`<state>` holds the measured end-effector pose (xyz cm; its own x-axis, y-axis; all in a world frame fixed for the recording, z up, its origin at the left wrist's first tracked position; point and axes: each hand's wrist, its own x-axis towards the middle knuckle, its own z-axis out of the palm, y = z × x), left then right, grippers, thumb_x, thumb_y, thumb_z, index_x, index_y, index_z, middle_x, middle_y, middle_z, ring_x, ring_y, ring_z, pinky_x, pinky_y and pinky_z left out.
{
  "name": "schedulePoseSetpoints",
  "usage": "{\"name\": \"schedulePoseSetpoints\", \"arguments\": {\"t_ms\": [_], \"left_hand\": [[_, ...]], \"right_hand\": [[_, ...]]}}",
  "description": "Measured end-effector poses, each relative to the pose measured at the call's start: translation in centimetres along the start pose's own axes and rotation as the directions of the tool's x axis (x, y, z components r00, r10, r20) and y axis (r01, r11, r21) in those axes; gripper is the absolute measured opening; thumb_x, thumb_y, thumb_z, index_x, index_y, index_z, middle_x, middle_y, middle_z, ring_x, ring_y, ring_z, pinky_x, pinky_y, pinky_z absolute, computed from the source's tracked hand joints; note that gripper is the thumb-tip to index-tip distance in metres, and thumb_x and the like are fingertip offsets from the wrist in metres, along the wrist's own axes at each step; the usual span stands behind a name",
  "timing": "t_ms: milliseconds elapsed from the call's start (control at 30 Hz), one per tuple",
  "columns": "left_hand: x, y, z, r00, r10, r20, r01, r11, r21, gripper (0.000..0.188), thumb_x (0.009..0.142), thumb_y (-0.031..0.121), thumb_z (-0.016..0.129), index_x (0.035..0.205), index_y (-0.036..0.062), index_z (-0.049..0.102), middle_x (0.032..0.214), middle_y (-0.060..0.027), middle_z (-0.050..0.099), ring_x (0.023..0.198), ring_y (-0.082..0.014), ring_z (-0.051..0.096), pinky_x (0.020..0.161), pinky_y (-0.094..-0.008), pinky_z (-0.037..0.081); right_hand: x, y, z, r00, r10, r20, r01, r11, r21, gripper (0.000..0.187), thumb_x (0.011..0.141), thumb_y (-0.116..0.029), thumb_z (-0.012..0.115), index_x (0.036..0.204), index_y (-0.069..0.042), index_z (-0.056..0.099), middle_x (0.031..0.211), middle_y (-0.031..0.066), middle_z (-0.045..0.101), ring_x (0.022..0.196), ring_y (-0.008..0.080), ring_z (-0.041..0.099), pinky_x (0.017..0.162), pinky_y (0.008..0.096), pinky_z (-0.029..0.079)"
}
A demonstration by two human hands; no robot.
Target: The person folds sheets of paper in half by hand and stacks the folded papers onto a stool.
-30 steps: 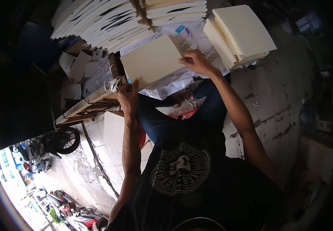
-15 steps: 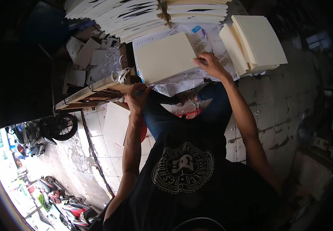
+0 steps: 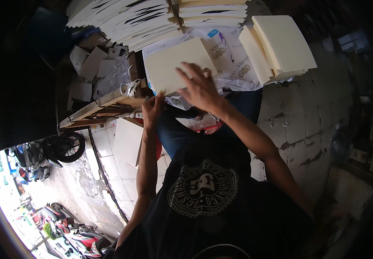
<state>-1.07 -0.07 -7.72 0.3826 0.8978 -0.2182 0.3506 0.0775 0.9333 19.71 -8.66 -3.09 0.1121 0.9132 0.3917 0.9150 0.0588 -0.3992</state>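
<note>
A cream sheet of card or thick paper lies flat on the printed white covering of the work table. At its near left corner, the fingers of my left hand are closed in a pinch on the edge. My right hand is over the sheet's near right part, fingers spread and slightly blurred, holding nothing. Whether its fingertips touch the surface I cannot tell. A purple pen rests on the covering to the right of the sheet.
Tall stacks of white sheets stand at the back. A pile of cream sheets sits on the right. Paper scraps fill a space beyond the wooden edge. A pale board leans below on the left.
My right hand has left the sheet's right edge, moving left over the sheet with its fingers spreading. My left hand stays at the near left corner, fingertips now showing on it.
</note>
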Motion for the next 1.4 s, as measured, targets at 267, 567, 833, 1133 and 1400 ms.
{"name": "schedulePoseSetpoints", "arguments": {"t_ms": [267,567,833,1133,1400], "left_hand": [[0.0,0.7,0.3,0.997,-0.080,0.000,0.079,0.985,0.152,0.050,0.093,0.045,0.068,0.076,-0.0015,0.070,0.063,-0.0052,0.064,0.058,-0.0090,0.057,0.057,-0.0291,0.045],[2.6,7.7,6.0,0.706,0.636,0.312,-0.641,0.387,0.663,0.091,0.076,0.042,0.082,0.146,0.0053,0.038,0.149,-0.0205,0.038,0.141,-0.0383,0.033,0.113,-0.0538,0.028],[4.3,6.8,1.1,0.626,0.751,0.209,-0.688,0.406,0.601,0.030,0.088,0.011,0.071,0.117,0.0111,0.068,0.107,-0.0095,0.073,0.097,-0.0314,0.071,0.080,-0.0377,0.058],[-7.8,8.9,-18.4,0.473,0.764,-0.439,-0.219,0.585,0.781,0.018,0.096,0.007,0.064,0.111,-0.0034,0.067,0.089,-0.0162,0.073,0.075,-0.0250,0.072,0.066,-0.0314,0.055],[-14.7,-15.6,-13.2,0.820,0.490,-0.296,-0.050,0.576,0.816,0.034,0.085,0.006,0.073,0.119,0.0028,0.068,0.123,-0.0181,0.066,0.119,-0.0354,0.061,0.099,-0.0439,0.050]], "right_hand": [[-6.3,3.4,0.6,0.994,0.095,0.059,-0.087,0.988,-0.130,0.088,0.086,-0.054,0.068,0.151,-0.004,0.035,0.159,0.0115,0.033,0.147,0.0228,0.032,0.114,0.0620,0.017],[-10.6,6.3,-9.8,0.912,0.256,-0.319,-0.183,0.953,0.241,0.045,0.085,-0.011,0.076,0.125,0.001,0.061,0.125,0.0160,0.064,0.114,0.0322,0.062,0.097,0.0387,0.048],[-7.5,9.8,-16.2,0.790,0.218,-0.573,-0.215,0.974,0.074,0.041,0.088,-0.011,0.071,0.127,-0.001,0.061,0.127,0.0162,0.063,0.117,0.0309,0.060,0.100,0.0397,0.046],[-14.3,32.1,-21.9,0.473,0.768,-0.432,-0.822,0.561,0.096,0.089,0.082,-0.067,0.067,0.134,0.005,0.056,0.126,0.0243,0.064,0.118,0.0320,0.062,0.098,0.0405,0.047],[-11.8,28.2,-20.3,0.306,0.806,-0.507,-0.588,0.579,0.565,0.069,0.082,-0.041,0.080,0.128,0.007,0.059,0.125,0.0198,0.064,0.114,0.0267,0.061,0.101,0.0390,0.045]]}}
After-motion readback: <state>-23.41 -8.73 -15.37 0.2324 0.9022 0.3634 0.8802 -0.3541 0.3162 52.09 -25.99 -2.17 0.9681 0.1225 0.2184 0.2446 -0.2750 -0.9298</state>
